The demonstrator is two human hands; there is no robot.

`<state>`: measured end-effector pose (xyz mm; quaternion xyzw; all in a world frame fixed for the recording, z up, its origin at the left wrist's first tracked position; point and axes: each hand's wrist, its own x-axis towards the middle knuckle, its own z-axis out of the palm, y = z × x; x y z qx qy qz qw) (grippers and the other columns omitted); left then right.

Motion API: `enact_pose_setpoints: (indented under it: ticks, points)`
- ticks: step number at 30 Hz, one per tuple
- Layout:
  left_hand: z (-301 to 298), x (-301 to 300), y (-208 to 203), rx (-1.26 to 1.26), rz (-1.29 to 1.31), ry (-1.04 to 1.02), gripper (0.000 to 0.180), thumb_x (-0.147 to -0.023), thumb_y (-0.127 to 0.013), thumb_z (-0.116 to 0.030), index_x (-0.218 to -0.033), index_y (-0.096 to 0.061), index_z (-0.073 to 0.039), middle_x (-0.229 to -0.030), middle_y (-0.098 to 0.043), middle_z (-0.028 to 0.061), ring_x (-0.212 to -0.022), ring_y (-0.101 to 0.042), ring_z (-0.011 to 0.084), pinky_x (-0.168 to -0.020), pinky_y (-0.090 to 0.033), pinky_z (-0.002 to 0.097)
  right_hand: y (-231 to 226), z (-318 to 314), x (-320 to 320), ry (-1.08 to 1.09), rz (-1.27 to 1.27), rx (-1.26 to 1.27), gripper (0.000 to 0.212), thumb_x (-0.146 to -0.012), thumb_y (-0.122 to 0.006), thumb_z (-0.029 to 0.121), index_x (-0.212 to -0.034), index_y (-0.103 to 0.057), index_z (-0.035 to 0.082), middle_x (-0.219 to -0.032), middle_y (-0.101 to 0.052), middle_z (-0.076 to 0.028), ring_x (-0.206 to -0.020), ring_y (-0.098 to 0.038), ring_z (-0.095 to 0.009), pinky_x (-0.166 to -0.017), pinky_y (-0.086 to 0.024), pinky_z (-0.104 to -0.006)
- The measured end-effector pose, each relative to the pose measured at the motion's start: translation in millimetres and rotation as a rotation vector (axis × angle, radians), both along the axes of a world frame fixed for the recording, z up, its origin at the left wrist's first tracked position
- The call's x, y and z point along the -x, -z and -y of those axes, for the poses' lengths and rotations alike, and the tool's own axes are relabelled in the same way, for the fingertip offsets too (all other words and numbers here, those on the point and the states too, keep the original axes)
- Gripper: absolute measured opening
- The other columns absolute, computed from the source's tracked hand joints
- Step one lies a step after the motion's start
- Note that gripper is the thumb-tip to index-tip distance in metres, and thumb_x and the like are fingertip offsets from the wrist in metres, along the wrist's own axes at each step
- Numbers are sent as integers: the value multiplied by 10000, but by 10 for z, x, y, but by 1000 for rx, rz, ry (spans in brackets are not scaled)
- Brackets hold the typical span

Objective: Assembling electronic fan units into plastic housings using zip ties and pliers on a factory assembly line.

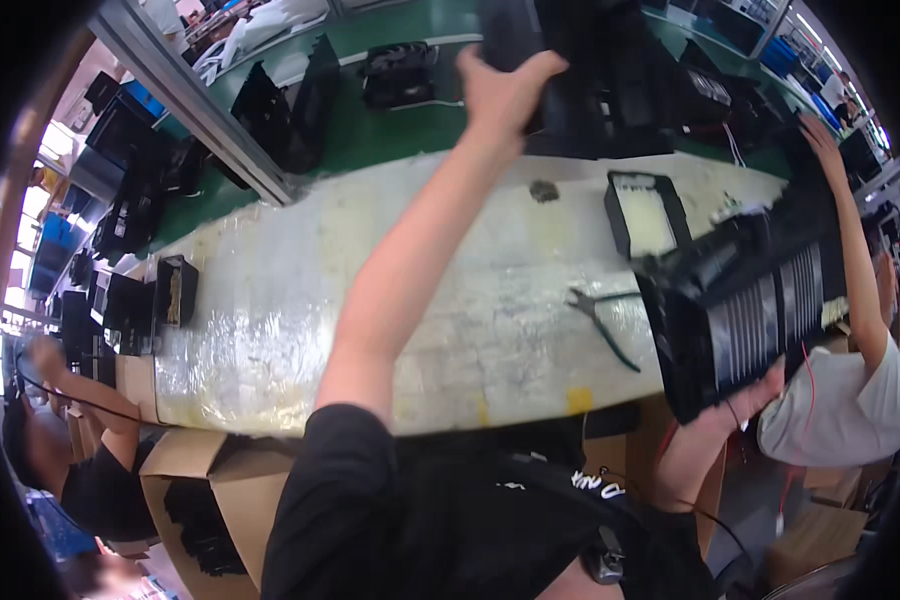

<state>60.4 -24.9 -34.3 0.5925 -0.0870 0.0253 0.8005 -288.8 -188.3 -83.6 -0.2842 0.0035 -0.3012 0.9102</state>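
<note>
At the far edge of the table, my left hand (505, 95) reaches forward around the near edge of a large black plastic housing (600, 90). The thumb points right across it, and the other fingers are partly hidden. On the right, my right hand (755, 397) grips the lower edge of another black housing (755, 310) with ribbed silver-grey strips. That housing is tilted over the table's right end. Pliers (607, 330) with dark green handles lie to its left. Behind it stands a black open tray (648, 215) with a pale yellow inside.
Plastic film covers the pale table (270, 310). A small black box (176, 290) stands at its left end, near a metal post (190, 100). Black parts (400, 75) lie on the green bench beyond. Co-workers' arms (855, 250) show at both sides; a cardboard box (215, 490) stands below.
</note>
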Motion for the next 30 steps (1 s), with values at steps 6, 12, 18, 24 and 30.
enact_pose_setpoints:
  ticks: [6, 12, 18, 24, 30]
  points:
    - [-1394, 1437, 243, 55, -72, 38, 1032, -708, -829, -139, -1494, -172, -12, -1238, -529, 205, -1072, -586, 250, -934, -484, 355, 54, -492, -488, 762, -167, 641, 614, -778, -745, 109, -1325, -500, -22, -1241, -582, -108, -1133, -569, -226, -980, -466, -356]
    - [-1969, 2348, 617, 236, -291, 13, 950, -785, -754, -206, -1513, -165, -47, -1300, -477, 203, -1132, -551, 282, -966, -482, 417, -156, -930, -746, 726, 44, 745, 567, -785, -781, 133, -1258, -524, -43, -1145, -612, -102, -1061, -590, -188, -945, -462, -328]
    - [-2269, 2699, 797, 58, -362, -18, 1072, -825, -741, -396, -1552, -39, -40, -1466, -354, 190, -1289, -430, 285, -1023, -381, 416, -356, -910, -575, 171, -150, 209, 542, -899, -632, 366, -1352, -523, 88, -1264, -636, -69, -1151, -610, -231, -1011, -463, -428]
    - [-2685, 1684, 803, 138, -548, 247, 1121, -815, -734, -523, -1550, -32, -49, -1302, -499, 159, -1119, -542, 253, -908, -448, 425, -473, -1038, -331, -401, -133, -105, 553, -936, -584, 387, -1372, -509, 56, -1310, -596, -143, -1165, -592, -301, -1022, -470, -457]
    - [-2229, 1973, 782, 354, -453, -77, 1105, -826, -781, -296, -1562, 22, -113, -1345, -485, 174, -1147, -552, 259, -896, -484, 394, -417, -1633, -214, -648, -403, -187, 564, -847, -642, 450, -1233, -595, 42, -1144, -650, -137, -1024, -644, -269, -906, -530, -433]
